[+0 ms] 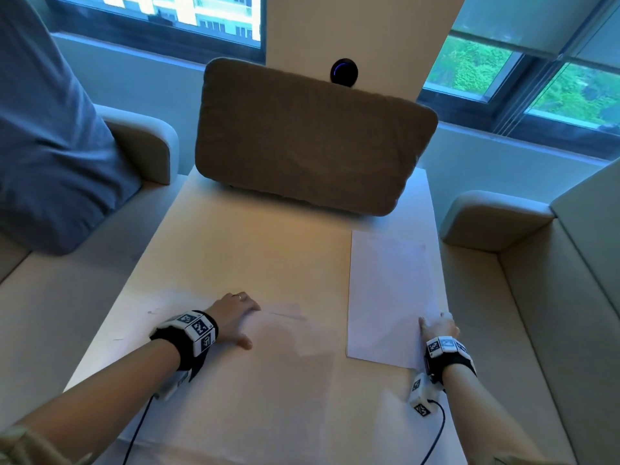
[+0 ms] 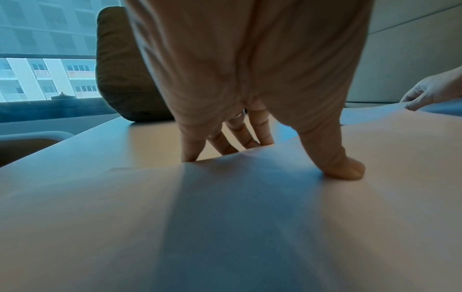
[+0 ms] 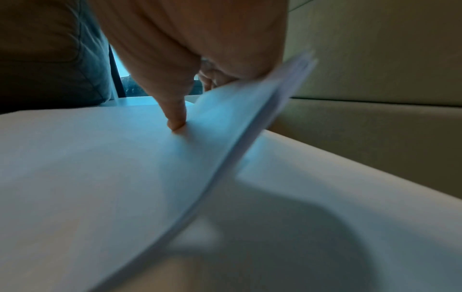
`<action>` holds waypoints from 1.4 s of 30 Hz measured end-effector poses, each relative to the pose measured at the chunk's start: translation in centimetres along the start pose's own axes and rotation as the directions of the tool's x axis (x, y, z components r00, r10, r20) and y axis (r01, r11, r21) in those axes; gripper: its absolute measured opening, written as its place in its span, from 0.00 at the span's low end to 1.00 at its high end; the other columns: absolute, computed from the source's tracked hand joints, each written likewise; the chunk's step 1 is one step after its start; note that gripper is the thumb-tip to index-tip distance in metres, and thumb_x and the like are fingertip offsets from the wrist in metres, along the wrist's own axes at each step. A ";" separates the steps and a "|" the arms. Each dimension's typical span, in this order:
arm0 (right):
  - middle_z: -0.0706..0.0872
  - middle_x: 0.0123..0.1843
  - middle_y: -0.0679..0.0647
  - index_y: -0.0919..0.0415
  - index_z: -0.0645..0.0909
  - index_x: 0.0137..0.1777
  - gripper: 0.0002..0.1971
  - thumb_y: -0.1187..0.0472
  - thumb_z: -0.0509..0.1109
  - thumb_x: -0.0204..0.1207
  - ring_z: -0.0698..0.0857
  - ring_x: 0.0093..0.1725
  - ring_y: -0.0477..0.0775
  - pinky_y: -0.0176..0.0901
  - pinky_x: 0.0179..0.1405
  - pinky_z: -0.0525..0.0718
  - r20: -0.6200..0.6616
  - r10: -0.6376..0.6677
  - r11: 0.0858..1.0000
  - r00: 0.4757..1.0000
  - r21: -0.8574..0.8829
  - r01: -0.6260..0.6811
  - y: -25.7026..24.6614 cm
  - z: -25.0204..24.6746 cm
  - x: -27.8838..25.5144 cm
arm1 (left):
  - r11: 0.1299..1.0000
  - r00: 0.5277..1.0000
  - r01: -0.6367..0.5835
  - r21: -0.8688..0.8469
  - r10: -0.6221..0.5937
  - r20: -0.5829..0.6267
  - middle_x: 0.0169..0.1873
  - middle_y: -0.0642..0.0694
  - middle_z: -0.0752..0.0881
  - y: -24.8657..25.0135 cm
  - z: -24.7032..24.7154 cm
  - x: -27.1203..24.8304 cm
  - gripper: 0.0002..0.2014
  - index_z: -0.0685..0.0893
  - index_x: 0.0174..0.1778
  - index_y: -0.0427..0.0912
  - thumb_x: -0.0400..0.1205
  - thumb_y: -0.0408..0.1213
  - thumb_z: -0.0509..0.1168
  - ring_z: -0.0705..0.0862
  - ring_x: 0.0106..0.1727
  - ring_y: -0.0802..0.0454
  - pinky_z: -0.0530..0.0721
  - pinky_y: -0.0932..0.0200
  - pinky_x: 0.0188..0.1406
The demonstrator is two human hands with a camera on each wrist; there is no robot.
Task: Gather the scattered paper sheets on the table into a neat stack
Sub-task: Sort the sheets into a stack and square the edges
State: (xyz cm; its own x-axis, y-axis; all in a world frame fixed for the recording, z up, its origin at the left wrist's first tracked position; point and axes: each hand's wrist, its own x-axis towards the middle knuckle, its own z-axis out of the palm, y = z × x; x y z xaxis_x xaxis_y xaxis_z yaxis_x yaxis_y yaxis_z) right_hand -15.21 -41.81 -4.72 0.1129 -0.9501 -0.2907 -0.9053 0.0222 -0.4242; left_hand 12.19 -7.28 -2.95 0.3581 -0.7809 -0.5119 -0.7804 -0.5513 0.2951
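Since the paper sheets lying at the right side of the bench are thin, light and floppy, the right hand pinches their near corner while the left hand rests flat, holding nothing.

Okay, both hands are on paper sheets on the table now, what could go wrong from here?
1. The right hand pinches the right-hand sheets by one lifted corner; they already bend in the right wrist view, so a quick pull might crease them.
2. Those sheets lie close to the table's right edge; a loose grip may let them slide off.
3. The left hand presses the left sheet with thumb and fingertips; dragging it like that could buckle it.
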 end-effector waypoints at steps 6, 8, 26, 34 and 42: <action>0.78 0.63 0.65 0.72 0.79 0.58 0.22 0.50 0.64 0.81 0.77 0.62 0.64 0.49 0.57 0.73 -0.063 0.045 0.998 0.997 -0.029 -0.047 -0.1 0.2 -0.2 | 0.999 0.999 0.035 -0.003 -0.035 -0.007 0.73 0.48 0.66 0.3 0.2 -0.5 0.44 0.64 0.78 0.51 0.68 0.59 0.74 0.65 0.74 0.46 0.68 0.46 0.74; 0.72 0.64 0.66 0.73 0.77 0.58 0.23 0.51 0.68 0.77 0.72 0.64 0.65 0.55 0.62 0.72 -0.094 0.089 0.993 0.992 -0.072 -0.096 -0.2 0.3 -0.8 | 1.000 0.999 0.028 -0.007 -0.028 -0.015 0.73 0.48 0.66 0.4 0.2 -0.6 0.43 0.65 0.78 0.51 0.68 0.60 0.74 0.65 0.74 0.46 0.68 0.46 0.74; 0.76 0.64 0.49 0.50 0.72 0.73 0.40 0.42 0.81 0.59 0.73 0.65 0.53 0.49 0.62 0.78 0.550 -0.608 0.611 0.572 -0.135 0.780 -6.4 5.6 -17.8 | 0.987 0.994 -0.039 0.157 0.054 -0.093 0.65 0.51 0.72 1.6 0.1 -3.5 0.45 0.69 0.71 0.51 0.59 0.56 0.80 0.70 0.69 0.51 0.70 0.53 0.67; 0.69 0.69 0.50 0.52 0.74 0.69 0.37 0.46 0.80 0.60 0.67 0.70 0.54 0.53 0.65 0.74 0.512 -0.612 0.602 0.603 -0.193 0.775 -6.2 6.2 -18.9 | 0.999 0.995 -0.028 0.045 0.032 -0.097 0.69 0.53 0.69 2.0 0.6 -4.7 0.39 0.74 0.69 0.50 0.62 0.47 0.82 0.77 0.65 0.50 0.76 0.53 0.63; 0.79 0.61 0.54 0.58 0.81 0.64 0.20 0.63 0.72 0.71 0.74 0.62 0.57 0.51 0.57 0.77 0.514 -0.727 0.484 0.455 -0.087 0.871 -5.2 7.0 -21.0 | 0.950 0.995 -0.089 0.300 0.095 -0.007 0.79 0.58 0.64 2.2 0.4 -4.8 0.29 0.79 0.68 0.50 0.71 0.51 0.74 0.62 0.79 0.56 0.48 0.45 0.80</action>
State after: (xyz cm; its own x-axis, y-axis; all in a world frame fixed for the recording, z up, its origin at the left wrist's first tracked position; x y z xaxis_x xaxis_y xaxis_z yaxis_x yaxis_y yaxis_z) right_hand -9.99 -19.82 -2.44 0.9202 -0.2887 -0.2645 -0.3751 -0.8437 -0.3839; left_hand 8.55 -4.63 -0.15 0.2857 -0.8317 -0.4760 -0.9266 -0.3664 0.0841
